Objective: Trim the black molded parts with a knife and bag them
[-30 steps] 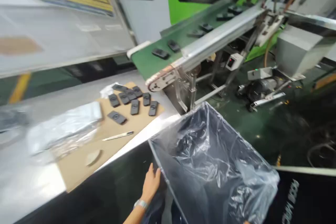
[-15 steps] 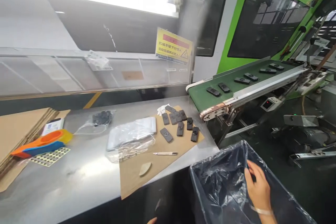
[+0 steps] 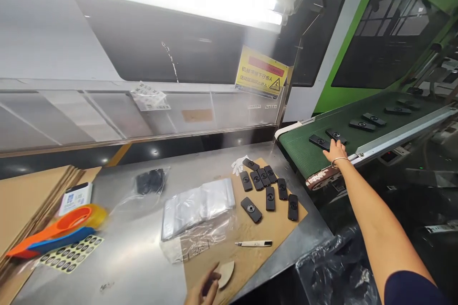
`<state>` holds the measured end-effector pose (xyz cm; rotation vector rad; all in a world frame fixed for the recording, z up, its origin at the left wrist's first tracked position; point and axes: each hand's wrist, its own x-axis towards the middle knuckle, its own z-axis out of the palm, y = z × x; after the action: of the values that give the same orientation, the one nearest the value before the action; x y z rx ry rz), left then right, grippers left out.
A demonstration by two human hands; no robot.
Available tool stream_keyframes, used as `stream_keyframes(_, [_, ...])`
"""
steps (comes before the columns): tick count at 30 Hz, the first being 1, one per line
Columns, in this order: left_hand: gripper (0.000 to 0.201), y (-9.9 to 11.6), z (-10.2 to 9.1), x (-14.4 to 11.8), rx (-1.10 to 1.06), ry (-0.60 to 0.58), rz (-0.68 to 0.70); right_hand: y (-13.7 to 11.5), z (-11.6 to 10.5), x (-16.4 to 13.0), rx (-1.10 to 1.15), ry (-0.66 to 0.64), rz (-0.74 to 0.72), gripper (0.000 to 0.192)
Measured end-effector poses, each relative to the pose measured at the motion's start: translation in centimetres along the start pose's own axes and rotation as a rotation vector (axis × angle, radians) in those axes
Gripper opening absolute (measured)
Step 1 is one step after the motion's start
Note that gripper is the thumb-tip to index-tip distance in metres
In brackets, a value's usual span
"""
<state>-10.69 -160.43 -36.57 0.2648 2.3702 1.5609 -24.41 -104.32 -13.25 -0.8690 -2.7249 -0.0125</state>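
My right hand [image 3: 336, 151] reaches over the near end of the green conveyor belt [image 3: 296, 150]. Its fingertips meet the near end of a black rectangular plastic part [image 3: 335, 135] with a round centre, still lying on the belt. The thumb is close to a second black part [image 3: 319, 142] on the left. At the bottom edge, my left hand [image 3: 205, 288] is partly in view, fingers loosely bent and apart, beside a pale half-round piece [image 3: 226, 274] on the cardboard sheet [image 3: 265, 267]. Several more black parts [image 3: 270, 198] lie on that sheet.
A white-handled knife [image 3: 253, 244], clear plastic bags [image 3: 198, 207] and a white glove [image 3: 240, 164] lie on the metal table [image 3: 136, 257]. Further left are a tape dispenser [image 3: 67, 224], a sticker sheet [image 3: 71, 255] and stacked cardboard [image 3: 32, 200]. A bag-lined bin [image 3: 336, 267] stands below the belt.
My right hand has left the bin's liner and moved up to the parts on the belt. More of my left hand shows, near the half-round piece. The view has shifted.
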Motion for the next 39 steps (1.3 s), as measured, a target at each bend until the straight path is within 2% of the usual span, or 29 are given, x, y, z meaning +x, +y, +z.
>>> stream_keyframes(3, [0.053,3.1,0.8,3.8,-0.018,0.045,0.039,-0.6,1.0,3.3,-0.05,-0.07,0.011,0.075])
stream_keyframes(5, [0.049,5.8,1.7,6.5,-0.003,0.079,0.095,-0.9,1.6,5.0,-0.073,-0.11,0.004,0.074])
stream_keyframes(8, [0.041,10.0,3.4,11.0,0.098,0.077,0.21,-1.6,2.3,6.1,-0.106,-0.136,-0.02,0.06])
stream_keyframes(10, [0.04,12.8,4.7,14.0,0.171,0.055,0.28,-2.4,2.5,5.4,-0.119,-0.131,-0.072,0.048])
stream_keyframes(13, [0.048,16.6,7.0,18.0,0.203,0.045,0.357,-4.6,3.3,1.6,-0.086,-0.169,-0.29,0.041])
stream_keyframes(15, [0.056,18.6,8.6,20.2,0.291,0.032,0.464,-6.4,4.4,-2.5,-0.025,-0.254,-0.517,0.039])
stream_keyframes(17, [0.061,19.6,10.1,21.6,0.453,-0.065,0.58,-8.0,6.0,-7.2,0.048,-0.353,-0.734,0.036])
stream_keyframes(19, [0.065,19.4,11.5,22.3,0.58,-0.271,0.614,-9.0,7.8,-11.5,0.095,-0.429,-0.872,0.034])
stream_keyframes(21, [0.07,18.1,12.9,22.1,0.602,-0.461,0.55,-9.3,9.2,-14.4,0.124,-0.473,-0.945,0.034])
stream_keyframes(23, [0.069,16.0,14.3,21.3,0.591,-0.529,0.475,-9.0,9.8,-15.4,0.144,-0.491,-1.002,0.039])
stream_keyframes(25, [0.064,14.0,15.8,20.3,0.587,-0.532,0.412,-8.3,9.2,-14.0,0.146,-0.469,-1.032,0.047])
stream_keyframes(28, [0.051,11.6,18.5,19.2,0.618,-0.523,0.287,-5.8,5.9,-7.1,0.088,-0.32,-0.907,0.052])
stream_keyframes(31, [0.048,10.6,21.3,19.3,0.675,-0.522,0.18,-1.5,1.9,2.8,-0.023,-0.093,-0.573,0.046])
stream_keyframes(33, [0.049,10.4,22.9,19.8,0.715,-0.497,0.124,1.6,0.3,8.5,-0.123,0.014,-0.313,0.054])
stream_keyframes(34, [0.051,10.4,23.5,20.1,0.733,-0.473,0.099,2.8,0.1,10.6,-0.17,0.023,-0.207,0.058])
stream_keyframes(36, [0.058,10.4,24.3,20.9,0.756,-0.415,0.059,4.4,0.6,13.0,-0.214,-0.012,-0.125,0.062])
stream_keyframes(39, [0.067,10.1,24.6,21.8,0.757,-0.326,0.019,4.2,2.0,12.1,-0.231,-0.055,-0.162,0.054])
